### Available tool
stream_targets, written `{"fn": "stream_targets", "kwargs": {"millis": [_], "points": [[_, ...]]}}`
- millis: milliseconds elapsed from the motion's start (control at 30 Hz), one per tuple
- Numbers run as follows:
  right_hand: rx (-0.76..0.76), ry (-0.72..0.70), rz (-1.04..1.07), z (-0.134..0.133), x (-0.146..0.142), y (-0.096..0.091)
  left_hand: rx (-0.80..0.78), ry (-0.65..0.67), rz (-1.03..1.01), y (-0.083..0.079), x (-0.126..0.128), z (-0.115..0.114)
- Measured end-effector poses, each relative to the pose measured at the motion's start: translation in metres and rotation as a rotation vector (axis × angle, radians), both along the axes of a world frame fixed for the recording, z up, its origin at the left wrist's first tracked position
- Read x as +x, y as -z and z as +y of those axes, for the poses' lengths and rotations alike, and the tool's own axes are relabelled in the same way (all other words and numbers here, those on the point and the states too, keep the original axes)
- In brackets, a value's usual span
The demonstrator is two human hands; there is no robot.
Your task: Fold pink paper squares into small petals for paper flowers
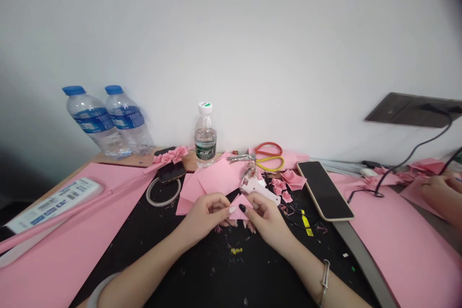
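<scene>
My left hand (205,214) and my right hand (265,219) meet over the black mat (216,269) and pinch a small folded piece of pink paper (241,201) between thumbs and fingertips. Both hands are closed on it. A white glue gun (258,186) lies just behind the right hand. Loose pink paper sheets (216,178) lie behind the left hand. Small folded pink petals (288,180) sit to the right of the glue gun.
Two blue-capped bottles (108,122) and a smaller bottle (205,137) stand by the wall. Scissors (265,156), a phone (325,190), a tape ring (162,192), a power strip (54,204) and pink sheets (397,245) surround the mat. Another person's hand (442,197) is at the right edge.
</scene>
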State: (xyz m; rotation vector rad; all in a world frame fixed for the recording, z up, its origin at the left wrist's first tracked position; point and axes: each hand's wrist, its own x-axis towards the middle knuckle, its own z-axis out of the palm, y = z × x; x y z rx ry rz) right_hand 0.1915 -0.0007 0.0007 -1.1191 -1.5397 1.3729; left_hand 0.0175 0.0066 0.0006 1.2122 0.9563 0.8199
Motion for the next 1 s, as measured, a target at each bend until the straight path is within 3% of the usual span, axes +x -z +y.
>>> {"fn": "stream_targets", "kwargs": {"millis": [600,867,1000], "points": [[0.029,0.011,-0.051,0.0021,0.0018,0.004,0.069,0.034,-0.028,0.0061,0.0021,0.0007],[0.32,-0.031,-0.262,-0.0031,0.0042,0.001,0.078,0.061,0.045,0.0002,0.0028,-0.0046],[0.3,-0.052,-0.273,-0.0052,0.0009,-0.0003,0.1,0.04,0.079,0.0037,0.001,-0.0046]]}}
